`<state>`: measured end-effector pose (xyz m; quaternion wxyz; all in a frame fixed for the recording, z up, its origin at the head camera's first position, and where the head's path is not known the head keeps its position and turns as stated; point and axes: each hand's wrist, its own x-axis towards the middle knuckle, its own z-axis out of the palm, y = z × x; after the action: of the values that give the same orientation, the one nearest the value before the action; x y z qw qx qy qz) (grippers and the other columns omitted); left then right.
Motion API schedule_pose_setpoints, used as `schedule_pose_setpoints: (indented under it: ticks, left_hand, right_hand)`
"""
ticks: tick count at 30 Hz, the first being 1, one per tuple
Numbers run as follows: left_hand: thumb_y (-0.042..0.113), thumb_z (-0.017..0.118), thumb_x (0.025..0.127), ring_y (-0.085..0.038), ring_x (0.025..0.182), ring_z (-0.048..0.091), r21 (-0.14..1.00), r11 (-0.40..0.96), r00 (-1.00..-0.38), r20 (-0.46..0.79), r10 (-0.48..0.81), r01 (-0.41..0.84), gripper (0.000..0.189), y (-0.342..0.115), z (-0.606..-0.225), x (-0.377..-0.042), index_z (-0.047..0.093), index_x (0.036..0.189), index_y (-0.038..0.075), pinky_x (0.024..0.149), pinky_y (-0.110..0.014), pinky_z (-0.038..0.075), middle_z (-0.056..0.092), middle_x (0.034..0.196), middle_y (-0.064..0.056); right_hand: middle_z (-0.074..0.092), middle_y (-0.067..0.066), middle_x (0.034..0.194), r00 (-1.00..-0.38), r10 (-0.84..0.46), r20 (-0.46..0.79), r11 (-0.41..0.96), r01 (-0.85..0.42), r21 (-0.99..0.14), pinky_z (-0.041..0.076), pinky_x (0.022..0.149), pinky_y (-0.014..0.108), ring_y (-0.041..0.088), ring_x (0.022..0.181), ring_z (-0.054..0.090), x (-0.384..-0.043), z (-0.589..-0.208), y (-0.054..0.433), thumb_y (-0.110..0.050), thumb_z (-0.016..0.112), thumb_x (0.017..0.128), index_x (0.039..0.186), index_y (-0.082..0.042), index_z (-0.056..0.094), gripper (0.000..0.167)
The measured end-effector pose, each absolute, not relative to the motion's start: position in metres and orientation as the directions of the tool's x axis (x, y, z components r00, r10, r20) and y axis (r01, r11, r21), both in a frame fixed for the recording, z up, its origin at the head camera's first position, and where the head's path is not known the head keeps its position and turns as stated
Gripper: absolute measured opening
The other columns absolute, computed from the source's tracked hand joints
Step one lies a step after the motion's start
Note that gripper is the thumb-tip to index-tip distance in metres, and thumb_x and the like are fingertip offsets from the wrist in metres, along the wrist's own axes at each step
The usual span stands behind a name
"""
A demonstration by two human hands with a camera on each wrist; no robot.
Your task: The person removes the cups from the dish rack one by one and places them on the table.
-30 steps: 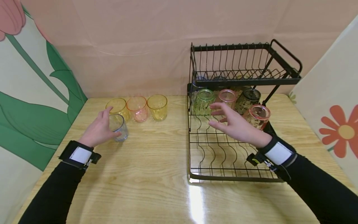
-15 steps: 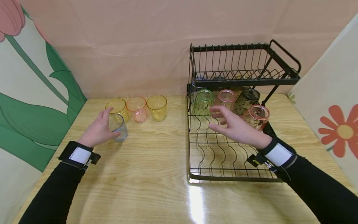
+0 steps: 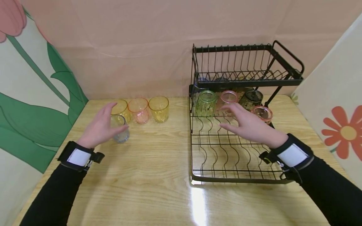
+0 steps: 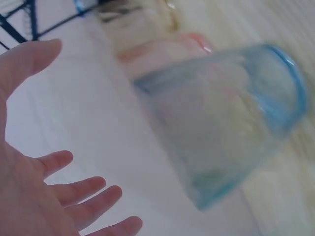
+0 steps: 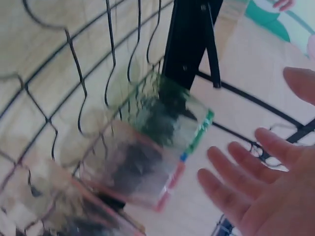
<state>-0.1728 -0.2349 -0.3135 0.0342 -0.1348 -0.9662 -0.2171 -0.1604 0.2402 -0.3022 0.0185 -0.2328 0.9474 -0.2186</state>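
Observation:
My left hand (image 3: 97, 129) hovers with fingers spread just left of a clear bluish glass (image 3: 122, 135), which stands upright on the wooden table. In the left wrist view a gap shows between the fingers and that blue-rimmed glass (image 4: 221, 128). Behind it stand an amber glass (image 3: 124, 108), a pink glass (image 3: 141, 115) and another amber glass (image 3: 159, 112). Over the rack's lower tier, my right hand (image 3: 251, 126) is held with thumb and fingers apart, grasping nothing. Nearest to it are upside-down glasses: green (image 3: 205, 105), pink (image 3: 228, 97), dark (image 3: 252, 98) and red-rimmed (image 3: 263, 113).
A black two-tier dish rack (image 3: 234, 180) occupies the right side of the table (image 3: 135, 188). Its upper basket (image 3: 249, 83) overhangs the back row, partly hiding more glasses there. A pink backdrop (image 3: 135, 47) rises behind, with flowered panels on both sides.
My left hand has come off the bluish glass, its thumb and fingers lifting slightly. My right hand has drawn a little to the right, over the red-rimmed glass. The glasses stay in place.

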Motion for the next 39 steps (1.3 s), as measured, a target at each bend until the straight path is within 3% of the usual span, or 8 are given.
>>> schedule_pose_setpoints:
  ticks: [3,5,11,16,22,30,34,39]
  left_hand:
    - [0.042,0.073,0.086,-0.044,0.134,0.031,0.443,0.845,-0.954,0.151,0.258,0.299,0.093,-0.223,-0.306,-0.170,0.022,0.150,-0.001,0.105,-0.060,0.030,0.031,0.149,-0.027]
    - [0.041,0.072,0.087,-0.043,0.134,0.032,0.486,0.814,-0.948,0.159,0.274,0.317,0.089,-0.215,-0.304,-0.168,0.023,0.150,0.001,0.105,-0.059,0.030,0.032,0.149,-0.025]
    - [0.031,0.068,0.092,-0.034,0.133,0.037,0.680,0.641,-0.928,0.170,0.333,0.355,0.073,-0.192,-0.309,-0.165,0.029,0.148,0.006,0.102,-0.056,0.035,0.035,0.150,-0.015]
    - [0.022,0.066,0.095,-0.032,0.127,0.043,0.785,0.511,-0.916,0.173,0.362,0.351,0.061,-0.179,-0.317,-0.164,0.035,0.145,0.005,0.099,-0.054,0.038,0.041,0.146,-0.012]
    - [0.021,0.065,0.095,-0.030,0.124,0.046,0.806,0.477,-0.909,0.172,0.380,0.352,0.059,-0.170,-0.324,-0.163,0.036,0.144,0.006,0.098,-0.053,0.039,0.043,0.143,-0.010]
    - [0.018,0.067,0.093,-0.030,0.122,0.048,0.806,0.459,-0.898,0.190,0.397,0.373,0.058,-0.164,-0.332,-0.162,0.039,0.142,0.006,0.095,-0.051,0.042,0.044,0.142,-0.011]
    - [0.017,0.067,0.093,-0.030,0.123,0.048,0.805,0.456,-0.894,0.193,0.404,0.380,0.057,-0.162,-0.334,-0.162,0.039,0.142,0.005,0.095,-0.051,0.042,0.044,0.142,-0.012]
    - [0.020,0.068,0.093,-0.029,0.123,0.048,0.799,0.459,-0.889,0.195,0.413,0.388,0.058,-0.161,-0.336,-0.161,0.040,0.142,0.007,0.095,-0.052,0.042,0.046,0.140,-0.012]
  right_hand:
    - [0.045,0.022,0.131,-0.904,-0.424,0.054,0.845,-0.417,-0.334,0.051,0.056,0.037,0.027,0.086,0.061,-0.164,-0.298,0.249,-0.047,0.059,0.094,0.143,-0.008,0.039,0.065]
    - [0.048,0.023,0.125,-0.908,-0.415,0.060,0.868,-0.414,-0.273,0.050,0.056,0.038,0.024,0.079,0.060,-0.167,-0.295,0.254,-0.047,0.061,0.094,0.142,-0.005,0.040,0.067]
    - [0.045,0.026,0.126,-0.939,-0.338,0.062,0.910,-0.342,-0.234,0.049,0.069,0.050,0.029,0.086,0.058,-0.176,-0.294,0.272,-0.041,0.064,0.093,0.137,-0.001,0.044,0.063]
    - [0.041,0.029,0.128,-0.953,-0.303,0.016,0.922,-0.297,-0.248,0.045,0.078,0.055,0.037,0.097,0.053,-0.185,-0.300,0.289,-0.051,0.060,0.093,0.140,0.003,0.039,0.075]
    - [0.048,0.028,0.114,-0.957,-0.291,0.012,0.938,-0.288,-0.193,0.042,0.079,0.058,0.044,0.104,0.049,-0.192,-0.311,0.307,-0.055,0.057,0.092,0.139,0.008,0.038,0.081]
    - [0.047,0.032,0.121,-0.956,-0.289,0.049,0.944,-0.293,-0.153,0.045,0.073,0.056,0.045,0.101,0.051,-0.193,-0.317,0.314,-0.055,0.059,0.091,0.136,0.006,0.042,0.078]
    - [0.048,0.032,0.116,-0.961,-0.276,0.023,0.951,-0.276,-0.135,0.045,0.069,0.055,0.045,0.097,0.052,-0.194,-0.320,0.318,-0.054,0.060,0.091,0.131,0.007,0.045,0.075]
    - [0.047,0.033,0.116,-0.962,-0.274,-0.001,0.955,-0.272,-0.122,0.045,0.069,0.057,0.049,0.101,0.050,-0.195,-0.325,0.322,-0.045,0.067,0.089,0.133,0.006,0.044,0.072]
